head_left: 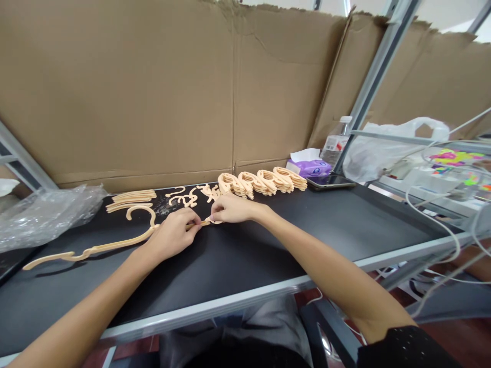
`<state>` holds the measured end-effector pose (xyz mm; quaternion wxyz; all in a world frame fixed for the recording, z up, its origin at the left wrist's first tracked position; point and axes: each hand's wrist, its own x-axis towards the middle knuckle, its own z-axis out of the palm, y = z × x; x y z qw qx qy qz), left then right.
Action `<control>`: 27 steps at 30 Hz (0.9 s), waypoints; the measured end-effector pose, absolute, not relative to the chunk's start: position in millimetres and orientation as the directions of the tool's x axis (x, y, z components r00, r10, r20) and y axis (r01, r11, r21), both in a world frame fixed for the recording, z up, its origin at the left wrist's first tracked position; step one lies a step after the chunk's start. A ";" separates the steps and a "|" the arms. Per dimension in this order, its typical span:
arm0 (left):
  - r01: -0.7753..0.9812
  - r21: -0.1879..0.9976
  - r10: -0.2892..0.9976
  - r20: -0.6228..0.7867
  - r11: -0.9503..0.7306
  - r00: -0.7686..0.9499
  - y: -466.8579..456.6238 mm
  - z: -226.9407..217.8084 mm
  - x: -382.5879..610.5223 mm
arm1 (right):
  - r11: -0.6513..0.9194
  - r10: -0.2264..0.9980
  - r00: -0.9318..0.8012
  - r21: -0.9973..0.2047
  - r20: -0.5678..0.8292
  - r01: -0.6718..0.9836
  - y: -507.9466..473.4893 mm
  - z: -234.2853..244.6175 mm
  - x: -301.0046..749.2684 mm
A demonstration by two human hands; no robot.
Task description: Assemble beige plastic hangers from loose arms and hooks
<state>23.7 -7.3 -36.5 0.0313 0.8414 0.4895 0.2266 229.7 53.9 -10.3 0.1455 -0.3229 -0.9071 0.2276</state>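
Observation:
A long tan hanger-shaped piece (95, 249) with a hook lies on the black table (268, 245), stretching left from my hands. My left hand (174, 234) is closed around its right end. My right hand (230, 208) pinches a small tan part (209, 221) at that same end, fingertips almost touching those of the left hand. Behind my hands lie loose small tan pieces (187, 197), a few flat tan strips (132, 198), and a row of several stacked tan ring-shaped parts (264, 181).
A crumpled clear plastic bag (46, 212) sits at the far left. A cardboard wall (172, 87) backs the table. At the back right are a purple tissue pack (309, 166), a phone (330, 180), a water bottle (335, 140) and a white plastic bag (387, 148). Cables hang at right.

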 end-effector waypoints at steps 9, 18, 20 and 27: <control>0.798 0.333 0.850 0.361 -0.502 0.384 -7.4 -38.7 27.1 | 0.661 0.681 -0.729 -0.488 0.070 0.570 53.6 -8.0 227.9; 0.757 0.306 0.788 0.452 -0.578 0.419 -1.6 -49.9 22.8 | 0.702 0.659 -0.751 -0.381 0.029 0.601 52.9 -6.3 228.6; 0.757 0.314 0.791 0.453 -0.573 0.412 -1.9 -48.6 23.9 | 0.686 0.691 -0.723 -0.334 0.022 0.646 49.2 -4.3 227.7; 0.781 0.350 0.833 0.414 -0.517 0.366 -1.1 -46.3 25.4 | 0.671 0.738 -0.674 -0.162 0.044 0.724 36.0 0.8 222.9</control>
